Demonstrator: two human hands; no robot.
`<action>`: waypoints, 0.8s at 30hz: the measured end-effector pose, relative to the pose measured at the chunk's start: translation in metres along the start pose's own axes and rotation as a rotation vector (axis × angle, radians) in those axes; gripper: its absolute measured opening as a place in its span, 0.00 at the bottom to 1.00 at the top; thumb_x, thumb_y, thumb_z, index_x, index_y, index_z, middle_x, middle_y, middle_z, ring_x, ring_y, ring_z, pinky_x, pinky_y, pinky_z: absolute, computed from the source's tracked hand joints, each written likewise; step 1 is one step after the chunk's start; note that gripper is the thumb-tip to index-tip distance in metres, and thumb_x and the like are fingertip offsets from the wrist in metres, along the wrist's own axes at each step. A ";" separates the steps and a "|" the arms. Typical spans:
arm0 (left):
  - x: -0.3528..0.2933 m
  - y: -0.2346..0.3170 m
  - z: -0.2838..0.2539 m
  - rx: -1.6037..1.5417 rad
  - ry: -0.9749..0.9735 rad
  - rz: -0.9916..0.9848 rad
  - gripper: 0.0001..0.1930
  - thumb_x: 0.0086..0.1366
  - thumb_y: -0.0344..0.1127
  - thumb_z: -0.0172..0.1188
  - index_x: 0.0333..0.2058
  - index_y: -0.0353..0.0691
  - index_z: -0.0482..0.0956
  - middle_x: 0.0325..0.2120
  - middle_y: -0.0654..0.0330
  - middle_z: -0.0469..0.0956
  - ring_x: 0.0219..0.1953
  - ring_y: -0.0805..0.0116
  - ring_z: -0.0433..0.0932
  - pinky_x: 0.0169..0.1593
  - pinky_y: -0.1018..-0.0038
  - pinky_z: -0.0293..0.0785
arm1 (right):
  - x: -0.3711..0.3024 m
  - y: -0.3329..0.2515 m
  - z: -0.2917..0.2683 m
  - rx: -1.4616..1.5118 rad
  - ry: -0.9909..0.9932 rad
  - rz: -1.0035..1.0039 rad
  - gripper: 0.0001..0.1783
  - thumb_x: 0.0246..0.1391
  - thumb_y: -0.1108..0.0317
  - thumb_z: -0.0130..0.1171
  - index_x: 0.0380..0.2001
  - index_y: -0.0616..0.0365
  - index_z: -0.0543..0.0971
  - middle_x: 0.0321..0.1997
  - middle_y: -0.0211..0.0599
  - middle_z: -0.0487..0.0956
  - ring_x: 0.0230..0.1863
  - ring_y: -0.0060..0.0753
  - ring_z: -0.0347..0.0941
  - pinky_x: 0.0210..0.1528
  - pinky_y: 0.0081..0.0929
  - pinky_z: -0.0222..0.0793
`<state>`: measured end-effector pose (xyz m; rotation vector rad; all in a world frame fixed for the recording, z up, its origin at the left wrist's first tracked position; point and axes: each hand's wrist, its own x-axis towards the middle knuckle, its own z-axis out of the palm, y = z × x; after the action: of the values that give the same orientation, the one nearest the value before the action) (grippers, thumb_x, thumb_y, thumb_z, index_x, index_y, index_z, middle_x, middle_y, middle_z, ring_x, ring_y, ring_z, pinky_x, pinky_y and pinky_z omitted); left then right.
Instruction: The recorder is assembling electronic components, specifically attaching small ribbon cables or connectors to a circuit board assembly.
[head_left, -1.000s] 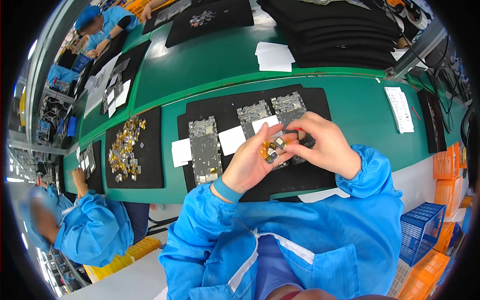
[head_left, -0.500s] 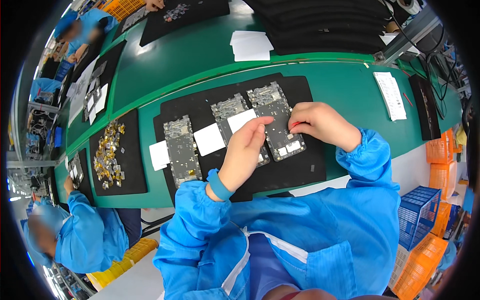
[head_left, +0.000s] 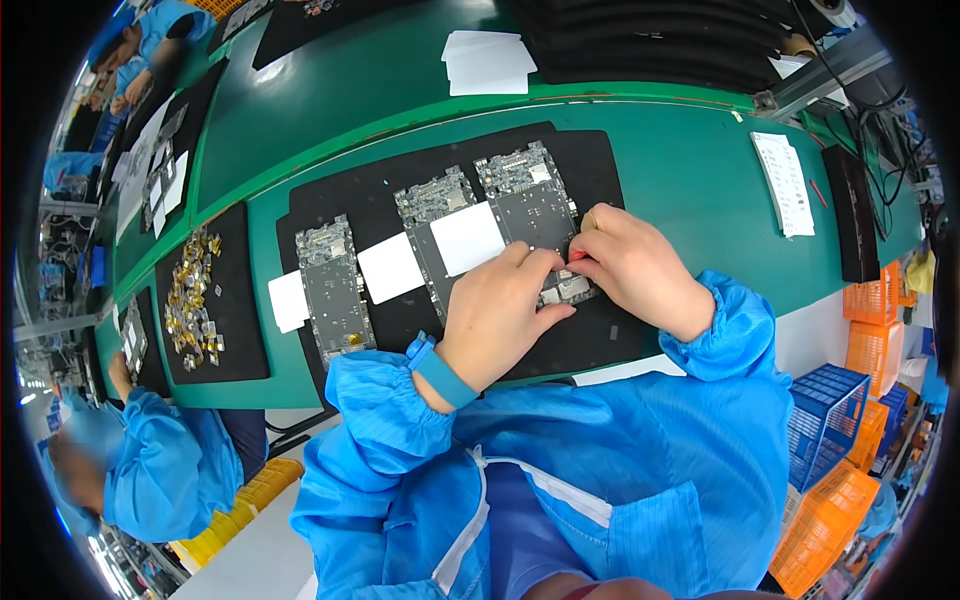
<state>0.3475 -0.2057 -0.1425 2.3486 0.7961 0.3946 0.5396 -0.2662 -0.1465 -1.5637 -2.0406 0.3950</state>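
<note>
Right hand [head_left: 645,272]: grip clamped on a small red item [head_left: 577,256], over the right circuit board [head_left: 530,215]
Left hand [head_left: 498,318]: thumb apart from forefinger at that board's lower part; curled fingers hide whether the grip clamps anything, cannot tell
Boards: right one beside the middle circuit board [head_left: 428,258] and left circuit board [head_left: 335,285], on a black mat [head_left: 592,160]
Gold-and-silver parts [head_left: 188,300]: heaped on the green worktop's [head_left: 690,190] side mat [head_left: 235,340]

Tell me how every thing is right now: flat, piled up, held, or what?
Left hand: back up, fingers bent; contents hidden
Right hand: pinching
Small red thing: pinched in right hand
Wristband: worn
Circuit boards: three, lying flat
White cards: lying flat
Yellowish parts: loosely heaped
Black sheets: stacked
</note>
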 end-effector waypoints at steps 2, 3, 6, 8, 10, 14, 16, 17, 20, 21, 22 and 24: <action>-0.001 0.000 0.001 -0.010 -0.005 0.013 0.19 0.46 0.39 0.73 0.37 0.45 0.78 0.26 0.59 0.73 0.28 0.57 0.76 0.32 0.66 0.72 | -0.001 0.001 -0.001 0.063 -0.039 -0.002 0.08 0.45 0.70 0.65 0.28 0.59 0.76 0.32 0.39 0.70 0.35 0.45 0.71 0.35 0.39 0.68; -0.001 -0.001 0.001 -0.016 -0.008 0.018 0.18 0.46 0.39 0.73 0.36 0.44 0.78 0.26 0.59 0.72 0.28 0.57 0.76 0.32 0.66 0.72 | -0.001 0.001 -0.001 0.095 -0.059 -0.004 0.09 0.45 0.70 0.66 0.28 0.59 0.76 0.32 0.39 0.70 0.35 0.45 0.71 0.35 0.38 0.68; -0.003 0.000 0.000 -0.026 -0.006 0.027 0.18 0.48 0.41 0.72 0.36 0.44 0.79 0.25 0.59 0.72 0.27 0.57 0.76 0.31 0.66 0.72 | 0.001 0.003 -0.010 0.135 -0.131 -0.042 0.08 0.48 0.70 0.63 0.31 0.60 0.76 0.33 0.40 0.71 0.35 0.47 0.71 0.36 0.40 0.68; 0.000 0.003 -0.007 -0.042 0.023 0.014 0.16 0.52 0.41 0.69 0.39 0.44 0.80 0.25 0.58 0.72 0.27 0.57 0.76 0.30 0.66 0.71 | 0.006 -0.001 -0.024 0.184 -0.153 0.060 0.08 0.50 0.70 0.61 0.34 0.60 0.75 0.34 0.41 0.71 0.37 0.48 0.71 0.39 0.40 0.68; 0.003 0.001 -0.009 -0.002 0.080 0.015 0.15 0.56 0.41 0.66 0.41 0.44 0.80 0.25 0.58 0.72 0.27 0.57 0.75 0.30 0.65 0.70 | 0.009 0.000 -0.030 0.169 -0.171 0.051 0.08 0.53 0.71 0.58 0.36 0.60 0.74 0.34 0.42 0.72 0.39 0.49 0.70 0.41 0.40 0.67; 0.015 -0.011 -0.005 0.186 0.202 0.053 0.14 0.61 0.37 0.61 0.46 0.46 0.81 0.23 0.58 0.68 0.25 0.58 0.73 0.28 0.64 0.68 | 0.024 0.009 -0.033 0.090 -0.256 -0.141 0.04 0.54 0.71 0.56 0.32 0.59 0.74 0.32 0.40 0.73 0.41 0.45 0.69 0.45 0.37 0.66; 0.017 -0.016 -0.001 0.223 0.205 0.070 0.16 0.61 0.37 0.61 0.48 0.47 0.80 0.22 0.58 0.67 0.24 0.59 0.72 0.27 0.65 0.68 | 0.032 0.008 -0.039 0.050 -0.343 -0.237 0.03 0.52 0.71 0.58 0.29 0.58 0.76 0.32 0.38 0.73 0.40 0.44 0.69 0.45 0.36 0.66; 0.017 -0.017 0.000 0.234 0.201 0.068 0.16 0.60 0.38 0.62 0.48 0.47 0.80 0.23 0.59 0.68 0.25 0.59 0.73 0.27 0.65 0.69 | 0.034 0.010 -0.038 0.082 -0.352 -0.231 0.03 0.51 0.71 0.59 0.28 0.58 0.76 0.31 0.37 0.73 0.40 0.43 0.69 0.45 0.36 0.66; 0.016 -0.019 0.001 0.263 0.188 0.066 0.17 0.59 0.39 0.62 0.48 0.48 0.80 0.23 0.60 0.68 0.25 0.60 0.74 0.28 0.65 0.71 | 0.039 0.015 -0.034 0.164 -0.390 -0.206 0.04 0.48 0.71 0.62 0.26 0.58 0.77 0.30 0.36 0.73 0.40 0.42 0.69 0.44 0.35 0.67; 0.016 -0.019 0.001 0.270 0.185 0.068 0.17 0.59 0.40 0.62 0.48 0.48 0.80 0.23 0.60 0.68 0.25 0.60 0.74 0.28 0.65 0.70 | 0.041 0.017 -0.034 0.181 -0.410 -0.198 0.05 0.47 0.71 0.63 0.26 0.58 0.77 0.30 0.35 0.73 0.39 0.42 0.69 0.43 0.35 0.67; 0.016 -0.019 0.001 0.278 0.183 0.071 0.17 0.59 0.40 0.62 0.48 0.49 0.80 0.23 0.60 0.68 0.25 0.61 0.74 0.28 0.65 0.70 | 0.043 0.019 -0.033 0.197 -0.430 -0.191 0.05 0.46 0.71 0.64 0.27 0.58 0.78 0.30 0.35 0.73 0.39 0.42 0.69 0.42 0.35 0.66; 0.015 -0.019 0.002 0.322 0.187 0.072 0.18 0.58 0.42 0.63 0.48 0.49 0.80 0.23 0.60 0.67 0.25 0.61 0.73 0.28 0.66 0.70 | 0.047 0.024 -0.030 0.254 -0.494 -0.212 0.05 0.46 0.72 0.64 0.26 0.59 0.77 0.30 0.35 0.74 0.39 0.42 0.69 0.43 0.35 0.67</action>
<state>0.3517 -0.1853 -0.1555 2.6745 0.9212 0.5587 0.5670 -0.2176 -0.1237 -1.1604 -2.3731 0.9938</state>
